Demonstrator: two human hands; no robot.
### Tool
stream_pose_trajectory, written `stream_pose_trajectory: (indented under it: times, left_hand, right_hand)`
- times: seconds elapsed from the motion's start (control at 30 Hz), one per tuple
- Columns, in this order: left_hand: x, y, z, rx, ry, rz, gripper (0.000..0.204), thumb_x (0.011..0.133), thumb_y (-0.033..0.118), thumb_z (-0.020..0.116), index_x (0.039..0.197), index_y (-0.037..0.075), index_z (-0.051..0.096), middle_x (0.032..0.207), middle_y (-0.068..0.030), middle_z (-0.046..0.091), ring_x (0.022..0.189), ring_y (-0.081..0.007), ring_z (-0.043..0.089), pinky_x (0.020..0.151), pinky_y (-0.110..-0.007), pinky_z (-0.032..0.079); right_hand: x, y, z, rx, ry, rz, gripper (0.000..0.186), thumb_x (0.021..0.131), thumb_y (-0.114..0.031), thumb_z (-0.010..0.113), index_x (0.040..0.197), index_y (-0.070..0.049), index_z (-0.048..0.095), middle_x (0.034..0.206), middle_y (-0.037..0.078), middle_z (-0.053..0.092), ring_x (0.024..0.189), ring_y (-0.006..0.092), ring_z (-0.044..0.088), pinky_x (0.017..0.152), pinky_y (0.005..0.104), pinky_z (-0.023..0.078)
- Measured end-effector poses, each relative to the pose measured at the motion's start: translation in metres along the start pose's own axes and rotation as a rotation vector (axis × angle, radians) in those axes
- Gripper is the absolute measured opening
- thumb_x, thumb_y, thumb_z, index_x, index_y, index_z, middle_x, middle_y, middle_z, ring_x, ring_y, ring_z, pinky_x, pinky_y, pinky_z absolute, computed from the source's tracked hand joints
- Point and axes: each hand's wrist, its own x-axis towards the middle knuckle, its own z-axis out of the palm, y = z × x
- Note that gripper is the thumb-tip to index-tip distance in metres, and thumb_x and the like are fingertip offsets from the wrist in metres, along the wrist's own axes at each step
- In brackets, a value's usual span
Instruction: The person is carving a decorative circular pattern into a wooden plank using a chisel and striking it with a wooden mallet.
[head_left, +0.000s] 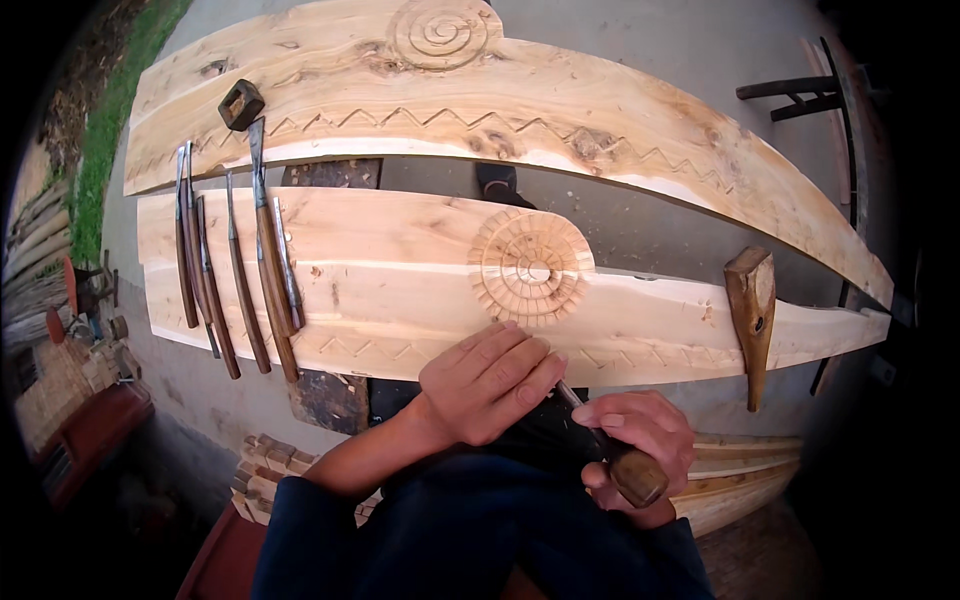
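My right hand [645, 440] is closed around the dark wooden handle of a carving chisel [638, 477], thumb along its metal shank. My left hand [495, 385] rests at the near edge of the lower wooden board [400, 235], its fingers pressed together over the chisel's blade end. They hide the cutting tip, so its exact shape does not show. Just beyond the left fingertips is a round carved rosette [530, 268] with rings of small notched segments. A faint zigzag line is cut along the board's near edge, on both sides of my left hand.
Several chisels [240, 280] lie across the board's left end. A wooden mallet [750, 325] lies toward its right end. Behind is a second board [620, 120] with a carved spiral and zigzag, bearing a dark hollow square block [240, 105]. Wood pieces [265, 475] are stacked lower left.
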Motion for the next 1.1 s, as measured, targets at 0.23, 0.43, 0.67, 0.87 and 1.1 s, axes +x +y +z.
stream_pose_trajectory:
  times: [0.23, 0.43, 0.67, 0.87, 1.1]
  left_hand:
    - [-0.003, -0.012, -0.008, -0.002, -0.046, -0.053, 0.043, 0.086, 0.011, 0.084, 0.129, 0.010, 0.079, 0.096, -0.0036, 0.072, 0.069, -0.0185, 0.067, 0.058, -0.032, 0.050]
    - [0.009, -0.028, -0.010, -0.024, -0.124, -0.008, 0.040, 0.089, 0.009, 0.081, 0.128, 0.001, 0.076, 0.089, -0.0083, 0.072, 0.065, -0.0198, 0.066, 0.055, -0.032, 0.049]
    - [0.011, -0.039, -0.016, 0.032, -0.176, -0.060, 0.037, 0.087, 0.016, 0.070, 0.120, 0.002, 0.076, 0.082, -0.0051, 0.063, 0.062, -0.0171, 0.060, 0.053, -0.031, 0.046]
    - [0.017, -0.042, -0.013, -0.033, -0.176, -0.154, 0.037, 0.084, 0.006, 0.084, 0.120, 0.002, 0.076, 0.086, -0.0091, 0.070, 0.064, -0.0218, 0.066, 0.053, -0.034, 0.050]
    - [0.022, -0.048, -0.014, -0.071, -0.231, -0.200, 0.035, 0.083, 0.011, 0.082, 0.117, 0.008, 0.077, 0.082, -0.0044, 0.065, 0.061, -0.0197, 0.063, 0.051, -0.033, 0.047]
  right_hand:
    - [0.024, 0.011, 0.014, 0.166, -0.079, -0.133, 0.049, 0.094, -0.046, 0.089, 0.096, -0.007, 0.059, 0.108, 0.016, 0.084, 0.116, 0.0341, 0.078, 0.096, 0.0555, 0.065]
    - [0.046, 0.012, 0.042, 0.350, -0.112, -0.271, 0.054, 0.092, -0.049, 0.090, 0.080, -0.005, 0.060, 0.085, 0.012, 0.076, 0.088, 0.0297, 0.079, 0.088, 0.0491, 0.069]
    - [0.042, 0.015, 0.080, 0.253, -0.002, -0.290, 0.046, 0.092, -0.038, 0.091, 0.077, -0.006, 0.061, 0.079, 0.010, 0.071, 0.076, 0.0266, 0.075, 0.085, 0.0442, 0.069]
    - [0.049, 0.018, 0.084, 0.236, -0.035, -0.326, 0.056, 0.091, -0.047, 0.091, 0.071, -0.012, 0.053, 0.078, 0.005, 0.071, 0.079, 0.0230, 0.077, 0.085, 0.0402, 0.068]
    - [0.039, 0.023, 0.098, 0.138, 0.028, -0.330, 0.058, 0.092, -0.048, 0.090, 0.071, -0.010, 0.051, 0.078, 0.006, 0.071, 0.078, 0.0238, 0.075, 0.084, 0.0409, 0.068]
